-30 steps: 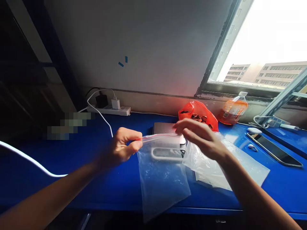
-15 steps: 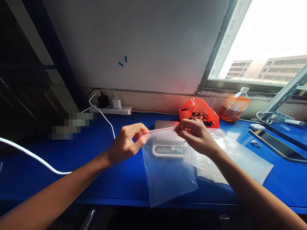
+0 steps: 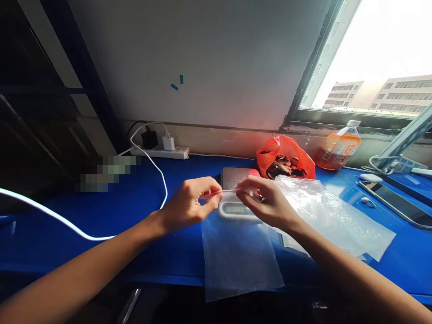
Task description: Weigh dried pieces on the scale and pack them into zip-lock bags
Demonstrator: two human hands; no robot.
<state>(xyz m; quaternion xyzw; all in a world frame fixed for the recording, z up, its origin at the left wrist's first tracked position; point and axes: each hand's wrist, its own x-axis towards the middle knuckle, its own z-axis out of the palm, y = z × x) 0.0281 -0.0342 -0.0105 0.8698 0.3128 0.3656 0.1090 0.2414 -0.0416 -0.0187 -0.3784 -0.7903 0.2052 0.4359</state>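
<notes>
A clear zip-lock bag (image 3: 241, 261) with a red line along its top hangs down flat between my two hands. My left hand (image 3: 197, 198) is closed, pinching the zip edge on the left side. Close by on the same edge, my right hand (image 3: 266, 200) pinches it with thumb and fingers. Behind the bag a kitchen scale (image 3: 238, 177) lies on the blue table, partly covered by my hands; its display shows through the plastic. More clear plastic bags (image 3: 351, 225) lie spread to the right, partly under my right forearm.
Behind the scale sits a red plastic bag (image 3: 305, 159) of dark dried pieces (image 3: 285, 165). An orange drink bottle (image 3: 339, 146) stands by the window. At right lie a phone (image 3: 398, 204) and an earbud (image 3: 368, 202). A power strip (image 3: 175, 153) and white cable (image 3: 157, 168) are at left.
My hands have come closer together along the zip edge, with the left hand shifting right and the right hand slightly left. The view has shifted slightly.
</notes>
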